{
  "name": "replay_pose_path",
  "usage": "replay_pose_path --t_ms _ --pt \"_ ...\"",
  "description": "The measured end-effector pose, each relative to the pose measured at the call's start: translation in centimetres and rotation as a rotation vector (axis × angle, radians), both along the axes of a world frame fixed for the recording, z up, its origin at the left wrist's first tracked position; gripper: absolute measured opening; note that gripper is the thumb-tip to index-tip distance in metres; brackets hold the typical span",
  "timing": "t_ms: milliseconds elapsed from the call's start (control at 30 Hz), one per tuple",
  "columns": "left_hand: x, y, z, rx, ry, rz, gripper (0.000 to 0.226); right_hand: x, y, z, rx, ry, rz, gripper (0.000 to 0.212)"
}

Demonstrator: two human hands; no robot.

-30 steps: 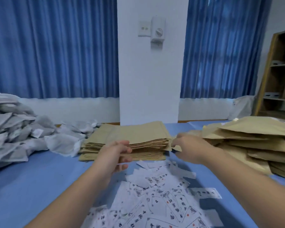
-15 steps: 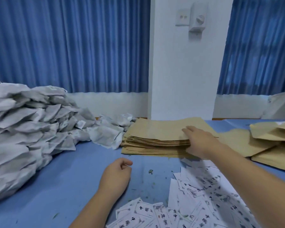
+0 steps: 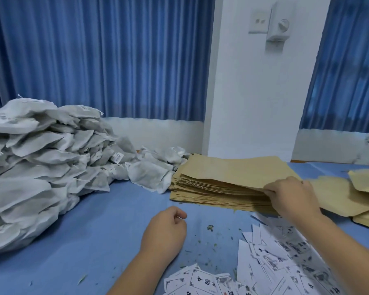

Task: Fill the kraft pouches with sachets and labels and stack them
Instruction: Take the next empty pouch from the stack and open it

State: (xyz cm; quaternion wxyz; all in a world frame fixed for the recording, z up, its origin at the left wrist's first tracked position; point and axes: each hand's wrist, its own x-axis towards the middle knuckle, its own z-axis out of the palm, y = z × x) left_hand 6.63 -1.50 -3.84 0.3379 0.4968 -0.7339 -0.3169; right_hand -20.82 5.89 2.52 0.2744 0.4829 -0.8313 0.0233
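Left hand: the left hand [image 3: 164, 233] rests on the blue cloth-covered surface [image 3: 107, 220], fingers loosely curled, thumb against the forefinger, nothing visible in it.
Right hand: the right hand [image 3: 290, 196] pinches the near right corner of the stack of flat brown kraft paper pouches [image 3: 228, 173], lifting the top sheets a little off the rest.
Pouch stack place: middle of the surface, towards the far side, in front of the white square pillar [image 3: 254, 92].
Stack edges: its left edge touches the heap of white-grey fabric sachets [image 3: 41, 162]. Its near edge lies just beside the spread of white printed paper labels [image 3: 275, 262]. Its right side meets the bulging brown kraft pouches [image 3: 349, 194].
Open room: a bare strip of blue runs from the stack's near edge towards the viewer, between the sachet heap on the left and the labels on the right. The left hand lies in it, among small green flecks.
Far edge: the surface ends at a white wall base under the pleated blue curtains [image 3: 94, 56].
Counts: two hands and one flat stack with too many sheets to count. At least three bulging pouches show, cut by the right edge. The sachets and labels are too many to count.
Pillar fittings: one white switch plate [image 3: 258, 21] and one white dial box [image 3: 280, 24].
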Motion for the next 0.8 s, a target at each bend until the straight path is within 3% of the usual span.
replay_pose_path --t_ms 167,267,333,433,500,600,700,800 --pt "-0.4 1.5 0.7 -0.352 -0.234 0.073 0.024 4.3 0.8 4.1 -0.029 -0.297 0.074 0.024" --pt "-1.0 3.1 1.8 -0.479 -0.068 -0.019 0.019 7.2 0.8 6.3 0.030 -0.397 0.119 0.018" --pt "-1.9 4.4 2.3 -0.309 0.146 -0.169 0.020 9.2 0.9 7.0 0.006 -0.422 0.182 0.018" --pt "-3.1 6.0 3.1 0.066 0.367 -0.408 0.047 11.8 1.2 7.3 0.088 -0.579 0.309 0.012" --pt "-3.8 6.6 2.9 0.156 0.458 -0.558 0.060 13.0 1.2 7.0 0.153 -0.722 0.377 0.014" --pt "-4.3 7.1 2.7 0.204 0.600 -0.646 0.081 13.4 0.7 6.0 0.093 -0.841 0.425 0.014" --pt "-4.8 7.7 3.2 0.163 0.617 -0.556 0.067 13.1 0.2 5.2 0.012 -0.905 0.523 0.018" --pt "-4.5 7.2 3.3 0.422 0.713 -0.334 0.029 12.6 0.1 5.1 0.043 -0.941 0.658 0.025"
